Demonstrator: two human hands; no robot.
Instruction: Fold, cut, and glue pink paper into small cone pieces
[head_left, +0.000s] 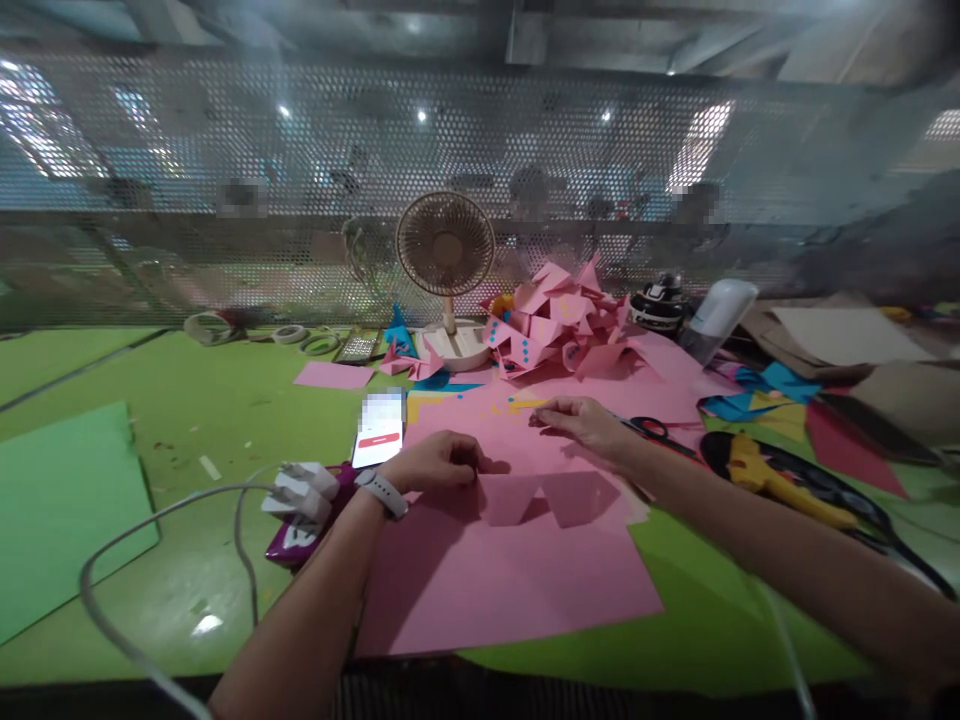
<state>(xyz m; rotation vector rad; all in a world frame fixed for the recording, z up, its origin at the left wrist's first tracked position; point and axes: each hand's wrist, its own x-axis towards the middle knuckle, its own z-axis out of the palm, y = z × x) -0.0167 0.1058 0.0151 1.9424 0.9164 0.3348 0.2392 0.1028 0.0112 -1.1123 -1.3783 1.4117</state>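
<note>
A folded pink paper piece (514, 498) with a notch in its front edge stands partly raised on a large pink sheet (517, 600). My left hand (442, 462) is closed, with its curled fingers at the left end of the folded piece. Beyond that piece, my right hand (581, 425) hovers low with thumb and fingertips pinched together. Whatever lies between those fingertips is too small to make out. Small yellow strips (517, 404) and blue dots lie on the pink paper just left of my right fingertips.
Behind stand a small fan (446, 245) and a heap of folded pink paper (562, 315). At left are a lit phone (380, 428), white plug adapters (300, 492) with a cable, and a green sheet (75, 510). Scissors (651, 428) and a yellow glue gun (787, 485) lie right.
</note>
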